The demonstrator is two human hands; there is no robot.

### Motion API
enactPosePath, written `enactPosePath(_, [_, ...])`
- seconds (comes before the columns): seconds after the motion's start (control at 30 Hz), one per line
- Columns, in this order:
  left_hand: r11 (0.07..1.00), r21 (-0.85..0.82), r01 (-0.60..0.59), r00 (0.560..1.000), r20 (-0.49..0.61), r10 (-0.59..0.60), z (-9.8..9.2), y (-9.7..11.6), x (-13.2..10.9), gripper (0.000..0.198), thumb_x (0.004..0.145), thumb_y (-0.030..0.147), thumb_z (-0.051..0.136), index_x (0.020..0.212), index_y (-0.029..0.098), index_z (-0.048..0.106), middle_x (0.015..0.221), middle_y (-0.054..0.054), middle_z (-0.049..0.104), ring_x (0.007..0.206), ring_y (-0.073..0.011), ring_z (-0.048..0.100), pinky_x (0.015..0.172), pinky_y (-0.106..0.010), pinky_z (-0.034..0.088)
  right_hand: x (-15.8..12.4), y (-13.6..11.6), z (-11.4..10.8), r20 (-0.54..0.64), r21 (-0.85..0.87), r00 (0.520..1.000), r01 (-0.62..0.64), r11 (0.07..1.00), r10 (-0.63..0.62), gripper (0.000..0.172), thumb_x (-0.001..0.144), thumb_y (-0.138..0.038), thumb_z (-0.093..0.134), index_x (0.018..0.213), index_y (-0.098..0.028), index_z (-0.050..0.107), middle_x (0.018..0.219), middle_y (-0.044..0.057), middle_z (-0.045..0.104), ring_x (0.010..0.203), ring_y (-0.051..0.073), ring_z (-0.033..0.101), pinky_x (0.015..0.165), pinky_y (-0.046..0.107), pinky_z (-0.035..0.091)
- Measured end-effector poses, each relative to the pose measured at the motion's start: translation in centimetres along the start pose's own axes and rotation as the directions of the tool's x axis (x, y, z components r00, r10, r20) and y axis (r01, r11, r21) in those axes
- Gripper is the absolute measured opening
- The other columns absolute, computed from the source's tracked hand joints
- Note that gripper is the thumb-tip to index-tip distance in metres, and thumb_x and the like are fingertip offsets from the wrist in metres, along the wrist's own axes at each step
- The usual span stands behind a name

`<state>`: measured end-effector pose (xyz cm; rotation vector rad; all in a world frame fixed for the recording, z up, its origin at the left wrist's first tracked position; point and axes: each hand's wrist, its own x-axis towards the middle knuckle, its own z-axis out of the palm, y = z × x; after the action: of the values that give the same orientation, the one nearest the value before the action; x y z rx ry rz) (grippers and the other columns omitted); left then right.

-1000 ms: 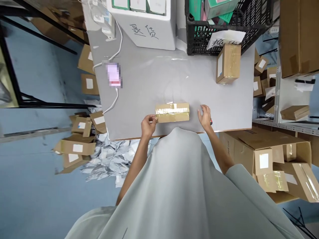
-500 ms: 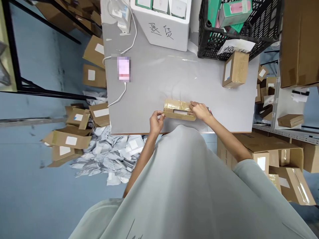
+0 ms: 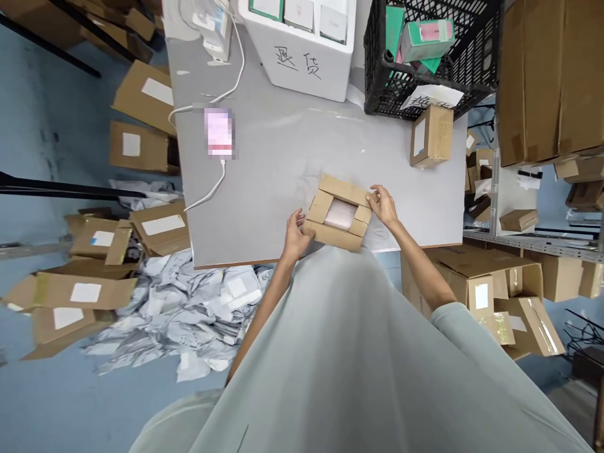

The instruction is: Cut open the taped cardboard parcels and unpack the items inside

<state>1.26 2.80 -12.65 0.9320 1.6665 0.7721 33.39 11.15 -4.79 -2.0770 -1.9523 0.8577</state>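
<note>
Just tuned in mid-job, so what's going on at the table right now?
A person has both hands on a small cardboard box at the near edge of the table. The left hand is at its near left corner, the right hand at its far right. Its flaps are open, showing something pale inside. A taller carton stands by the black crate.

One cardboard box (image 3: 334,237), brown, top flaps spread outward, held slightly askew between my left hand (image 3: 296,236) and right hand (image 3: 383,204), at the table's (image 3: 264,189) near edge. Contents (image 3: 340,214): pale pinkish-white, visible through the opening.
</note>
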Motion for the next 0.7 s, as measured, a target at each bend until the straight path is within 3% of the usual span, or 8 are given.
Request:
enactPosePath(0.13, [0.997, 0.075, 0.020, 0.999, 0.035, -0.023, 0.4, -1.2, 0.6, 0.094, 0.074, 0.018, 0.083, 0.164, 0.017, 0.052, 0.147, -0.018, 0.060, 0.122, -0.0298, 0.070, 0.112, -0.049, 0.061, 0.0, -0.4, 3.0, -0.017, 0.018, 0.987, -0.160, 0.987, 0.161, 0.032, 0.113, -0.029, 0.051, 0.122, -0.018, 0.080, 0.134, 0.016, 0.077, 0.120, 0.027, 0.073, 0.110, 0.036, 0.053])
enactPosePath(0.27, [0.987, 0.154, -0.051, 0.998, 0.050, 0.044, 0.7, -0.7, 0.5, 0.096, 0.082, 0.020, 0.082, 0.170, 0.016, 0.045, 0.142, -0.017, 0.058, 0.123, -0.0298, 0.068, 0.114, -0.049, 0.059, 0.6, -1.3, 3.5, -0.010, 0.023, 0.987, -0.157, 0.987, 0.158, 0.039, 0.118, -0.028, 0.044, 0.127, -0.018, 0.081, 0.132, 0.015, 0.081, 0.123, 0.027, 0.073, 0.112, 0.037, 0.051])
enactPosePath(0.37, [0.964, 0.255, -0.073, 0.993, 0.104, 0.047, 0.3, 0.4, -0.3, 0.098, 0.085, 0.026, 0.084, 0.173, 0.015, 0.041, 0.138, -0.018, 0.060, 0.127, -0.0333, 0.067, 0.119, -0.054, 0.056, 1.1, -2.1, 3.1, 0.010, 0.029, 0.995, -0.100, 0.995, 0.100, 0.043, 0.120, -0.035, 0.044, 0.138, -0.015, 0.079, 0.148, 0.018, 0.076, 0.141, 0.029, 0.067, 0.125, 0.040, 0.046])
enactPosePath(0.43, [0.932, 0.344, -0.113, 0.991, 0.109, 0.080, 0.0, 1.6, -0.7, 0.106, 0.084, 0.031, 0.087, 0.175, 0.012, 0.036, 0.140, -0.020, 0.061, 0.138, -0.0386, 0.062, 0.126, -0.059, 0.051, 0.9, -2.8, 3.1, -0.013, -0.003, 0.996, -0.093, 0.996, 0.093, 0.051, 0.116, -0.043, 0.058, 0.155, -0.013, 0.070, 0.171, 0.022, 0.060, 0.162, 0.034, 0.051, 0.136, 0.048, 0.037])
enactPosePath(0.57, [0.844, 0.448, -0.296, 0.954, 0.101, 0.281, 1.1, 5.3, -0.6, 0.119, 0.083, 0.042, 0.091, 0.177, 0.008, 0.027, 0.161, -0.030, 0.050, 0.159, -0.0477, 0.044, 0.135, -0.065, 0.039, -1.4, -4.7, 4.2, -0.124, -0.096, 0.985, -0.129, 0.987, 0.117, 0.096, 0.102, -0.045, 0.080, 0.181, -0.010, 0.037, 0.192, 0.027, 0.016, 0.181, 0.042, 0.012, 0.143, 0.061, 0.022])
enactPosePath(0.7, [0.753, 0.537, -0.380, 0.923, 0.170, 0.344, 3.8, 8.9, 0.8, 0.108, 0.082, 0.025, 0.086, 0.174, 0.008, 0.033, 0.172, -0.033, 0.039, 0.164, -0.0519, 0.038, 0.134, -0.069, 0.038, -4.1, -5.4, 5.1, -0.144, -0.120, 0.981, -0.147, 0.982, 0.129, 0.098, 0.102, -0.029, 0.072, 0.185, -0.012, 0.023, 0.194, 0.028, 0.006, 0.182, 0.041, 0.005, 0.142, 0.065, 0.021])
